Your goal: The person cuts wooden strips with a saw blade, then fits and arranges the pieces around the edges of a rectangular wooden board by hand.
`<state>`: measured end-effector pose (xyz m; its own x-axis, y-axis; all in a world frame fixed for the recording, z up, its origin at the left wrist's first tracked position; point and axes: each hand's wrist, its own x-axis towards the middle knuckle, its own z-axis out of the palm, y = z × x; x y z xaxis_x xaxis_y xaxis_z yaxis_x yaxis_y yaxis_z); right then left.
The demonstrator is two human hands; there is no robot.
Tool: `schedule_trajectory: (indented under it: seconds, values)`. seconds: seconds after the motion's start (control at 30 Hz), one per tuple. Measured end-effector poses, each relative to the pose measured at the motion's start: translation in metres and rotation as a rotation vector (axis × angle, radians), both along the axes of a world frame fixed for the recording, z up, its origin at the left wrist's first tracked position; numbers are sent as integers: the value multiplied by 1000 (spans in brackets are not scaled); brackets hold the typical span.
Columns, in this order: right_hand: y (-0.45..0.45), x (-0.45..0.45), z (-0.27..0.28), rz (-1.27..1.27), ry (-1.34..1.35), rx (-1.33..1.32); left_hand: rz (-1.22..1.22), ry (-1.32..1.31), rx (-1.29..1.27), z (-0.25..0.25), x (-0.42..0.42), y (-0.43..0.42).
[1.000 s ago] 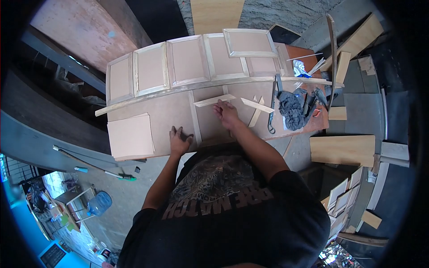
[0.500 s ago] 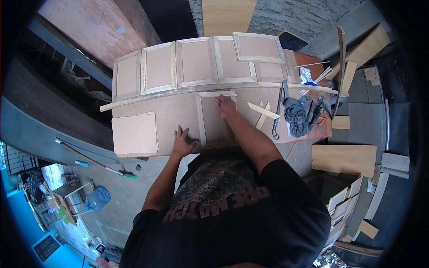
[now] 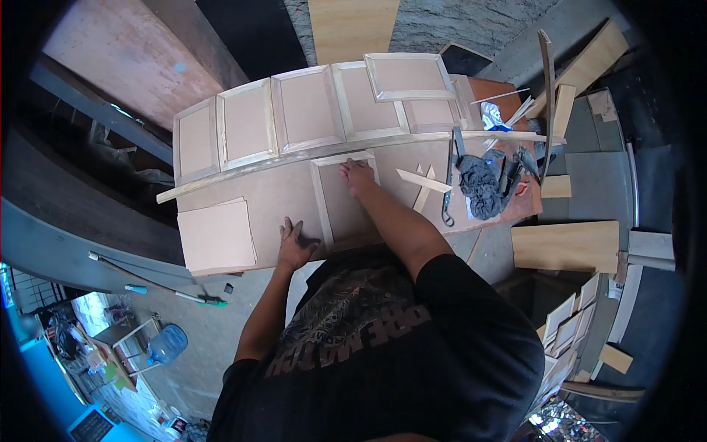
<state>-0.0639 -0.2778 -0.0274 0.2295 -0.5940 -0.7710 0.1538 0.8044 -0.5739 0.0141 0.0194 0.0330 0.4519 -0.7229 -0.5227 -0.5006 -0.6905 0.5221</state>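
My left hand (image 3: 297, 247) lies with fingers spread on the brown board that covers the workbench (image 3: 276, 177), left of a small wooden frame. My right hand (image 3: 358, 179) is closed at the top of that frame, its fingertips against the short top wooden strip (image 3: 340, 160). Whatever is inside the fingers is hidden. The frame's left side strip (image 3: 322, 210) runs down toward my body. Its right side is partly covered by my right forearm. Just above the frame, a long wooden batten (image 3: 294, 156) crosses the bench.
Several framed panels (image 3: 308, 107) line the back, with another framed panel (image 3: 410, 76) lying over them. Flat panels (image 3: 215, 236) are stacked at left. To the right are short wood pieces (image 3: 425, 181), a metal bar tool (image 3: 448, 184) and a dark grey cloth (image 3: 482, 188).
The top strip, which stuck out past the frame's right side, now sits in line with it. My right hand stays at the strip. The whole view has shifted slightly.
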Motion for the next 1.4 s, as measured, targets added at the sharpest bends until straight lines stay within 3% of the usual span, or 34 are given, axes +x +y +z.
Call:
schedule_trajectory:
  seconds: [0.37, 0.53, 0.67, 0.77, 0.87, 0.97, 1.03, 1.13, 1.4]
  values:
    - [0, 2, -7, -42, -49, 14, 2, 13, -8, 5, 0, 0]
    - [7, -7, 23, -26, -120, 22, -1, 20, -18, 2, 0, 2]
    - [4, -40, 57, 13, -136, -28, -13, 10, -20, -3, 1, 2]
    - [-14, -82, 49, -17, -174, -120, -12, 13, -41, -3, 1, 4]
    - [-40, -122, 48, -163, 78, -335, -26, 2, -54, -6, 2, 5]
    - [-78, -180, 21, -8, 665, -863, -41, -3, -53, -6, 4, 4]
    - [-91, -208, 37, 163, 957, -845, -38, 4, -50, -5, 3, 4]
    - [-103, -231, 56, 339, 1081, -743, -58, 3, -57, -3, 4, 4]
    - [-137, -241, 70, 491, 1152, -828, -78, -4, -46, -1, 6, 2]
